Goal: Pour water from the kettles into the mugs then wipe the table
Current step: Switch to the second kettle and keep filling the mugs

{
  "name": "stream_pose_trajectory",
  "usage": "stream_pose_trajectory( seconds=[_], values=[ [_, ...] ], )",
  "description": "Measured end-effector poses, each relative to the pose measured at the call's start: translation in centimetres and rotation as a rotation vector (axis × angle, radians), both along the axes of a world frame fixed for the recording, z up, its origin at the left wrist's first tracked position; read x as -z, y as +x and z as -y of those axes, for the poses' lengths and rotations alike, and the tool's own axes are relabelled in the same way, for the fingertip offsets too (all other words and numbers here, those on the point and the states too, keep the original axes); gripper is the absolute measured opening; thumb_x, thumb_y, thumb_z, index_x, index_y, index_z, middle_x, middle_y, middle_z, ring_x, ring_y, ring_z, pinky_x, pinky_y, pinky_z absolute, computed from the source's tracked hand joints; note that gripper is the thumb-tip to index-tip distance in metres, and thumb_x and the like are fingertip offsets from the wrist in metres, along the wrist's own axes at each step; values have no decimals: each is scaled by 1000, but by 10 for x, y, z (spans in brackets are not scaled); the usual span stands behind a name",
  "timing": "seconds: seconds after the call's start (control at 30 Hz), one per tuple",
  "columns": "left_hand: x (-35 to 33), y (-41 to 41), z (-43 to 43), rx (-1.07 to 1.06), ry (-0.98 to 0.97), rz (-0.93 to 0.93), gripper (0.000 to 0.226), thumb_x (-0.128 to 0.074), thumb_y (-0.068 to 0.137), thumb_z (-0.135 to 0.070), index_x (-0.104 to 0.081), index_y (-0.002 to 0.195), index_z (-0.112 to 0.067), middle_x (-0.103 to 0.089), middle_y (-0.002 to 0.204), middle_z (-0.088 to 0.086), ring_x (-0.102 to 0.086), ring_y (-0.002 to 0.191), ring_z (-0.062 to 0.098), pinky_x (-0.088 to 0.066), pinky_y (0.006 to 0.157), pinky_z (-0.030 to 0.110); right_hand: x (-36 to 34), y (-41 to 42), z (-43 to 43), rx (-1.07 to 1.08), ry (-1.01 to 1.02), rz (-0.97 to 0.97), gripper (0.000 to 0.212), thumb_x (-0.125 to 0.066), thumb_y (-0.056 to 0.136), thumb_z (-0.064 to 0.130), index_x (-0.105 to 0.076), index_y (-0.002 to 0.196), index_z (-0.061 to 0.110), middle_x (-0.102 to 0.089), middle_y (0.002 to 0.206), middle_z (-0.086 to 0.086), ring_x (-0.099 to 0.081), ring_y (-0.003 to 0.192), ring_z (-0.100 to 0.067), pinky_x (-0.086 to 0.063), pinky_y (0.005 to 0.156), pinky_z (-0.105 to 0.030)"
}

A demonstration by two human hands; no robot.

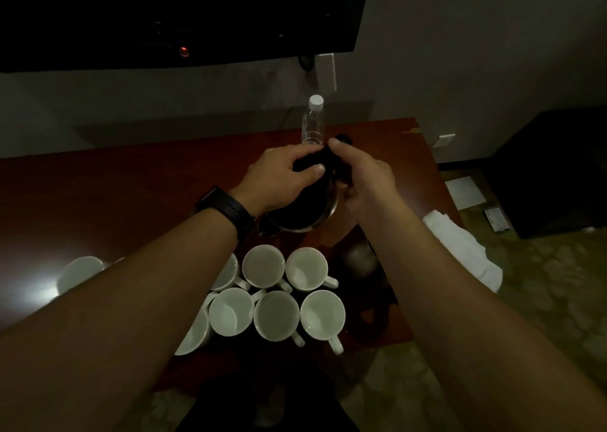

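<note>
Your left hand (282, 175) curls over the dark top of the kettle (302, 218), thumb pressed against it. Your right hand (361, 178) wraps its fingers round the black handle just beside them. The steel kettle is directly beneath your fingers, spout towards you. The white mugs (276, 313) cluster on the table (131, 185) below your fingers. A water bottle (312, 123) stands just beyond your fingertips, and a white cloth (460, 251) lies right of your right hand.

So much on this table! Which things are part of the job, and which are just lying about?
Part of the job: kettle, held in left hand and right hand; white mugs; white cloth for wiping.
Just lying about: water bottle; wall screen; papers on the floor.
</note>
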State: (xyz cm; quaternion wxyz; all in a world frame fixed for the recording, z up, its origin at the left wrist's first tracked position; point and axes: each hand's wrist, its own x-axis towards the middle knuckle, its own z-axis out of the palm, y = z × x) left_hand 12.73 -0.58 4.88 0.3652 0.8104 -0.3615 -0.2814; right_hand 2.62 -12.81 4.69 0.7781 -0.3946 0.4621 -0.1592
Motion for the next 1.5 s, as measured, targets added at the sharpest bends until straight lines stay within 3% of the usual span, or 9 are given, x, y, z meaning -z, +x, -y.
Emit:
stream_pose_trajectory(
  seconds=[0.27, 0.43, 0.53, 0.67, 0.73, 0.93, 1.2, 1.37, 1.5],
  values=[
    [7, 7, 24, 35, -162, 34, 34, -69, 97, -33, -62, 130, -43, -64, 127, -13, -61, 116, 5, -48, 102, 29, -8, -4, 24, 120, 144, 105, 36, -84, 79, 9, -68, 109, -2, -79, 83, -12, -78, 76, -23, -59, 60, -26],
    [4, 12, 51, 102, -216, -42, 34, -62, 102, -28, -62, 133, -41, -68, 124, -17, -63, 115, 0, -49, 101, 26, -17, 0, 44, 178, 133, 84, 45, -81, 84, 14, -66, 123, -3, -71, 121, -18, -70, 110, -30, -60, 93, -36],
    [0, 19, 73, 130, -160, 22, 32, -57, 104, -32, -65, 135, -35, -67, 128, -15, -61, 117, 3, -47, 100, 24, -22, 0, 54, 200, 150, 92, 43, -77, 88, 14, -66, 126, -1, -69, 127, -19, -69, 106, -25, -59, 70, -27],
    [3, 24, 106, 178, -109, 86, 31, -56, 105, -30, -68, 133, -32, -62, 112, -25, -55, 90, -24, -34, 77, -7, -17, 0, 77, 231, 204, 92, 41, -72, 92, 16, -65, 128, -2, -65, 135, -18, -61, 122, -27, -54, 61, -27],
    [8, 23, 121, 167, -108, 85, 30, -57, 104, -30, -69, 132, -32, -63, 110, -26, -54, 88, -27, -37, 77, -4, -12, 3, 94, 239, 236, 89, 39, -70, 94, 16, -65, 127, -4, -65, 133, -19, -60, 126, -30, -55, 66, -27],
    [30, 15, 172, 150, -23, 76, 28, -57, 104, -32, -71, 129, -31, -73, 126, -7, -65, 118, 11, -50, 105, 37, 14, -1, 148, 263, 373, 94, 32, -67, 96, 12, -65, 123, -7, -66, 115, -20, -63, 123, -30, -52, 106, -33],
    [55, 10, 210, 157, 120, 46, 27, -56, 103, -40, -70, 126, -40, -74, 122, -11, -67, 114, 11, -53, 102, 45, 46, -12, 187, 235, 519, 130, 20, -62, 100, 10, -67, 85, -3, -73, 70, -17, -74, 67, -27, -61, 52, -29],
    [71, 7, 219, 159, 172, 48, 29, -53, 104, -41, -69, 129, -40, -73, 124, -10, -66, 117, 16, -50, 104, 48, 64, -11, 198, 220, 547, 102, 14, -61, 100, 9, -66, 97, -3, -68, 98, -19, -68, 89, -28, -62, 65, -31],
    [75, 6, 226, 161, 167, 86, 27, -52, 105, -39, -70, 125, -42, -74, 118, -12, -67, 111, 14, -52, 98, 47, 67, -13, 203, 222, 563, 110, 15, -61, 100, 10, -67, 96, -3, -73, 87, -19, -74, 78, -27, -63, 61, -31]
  ],
)
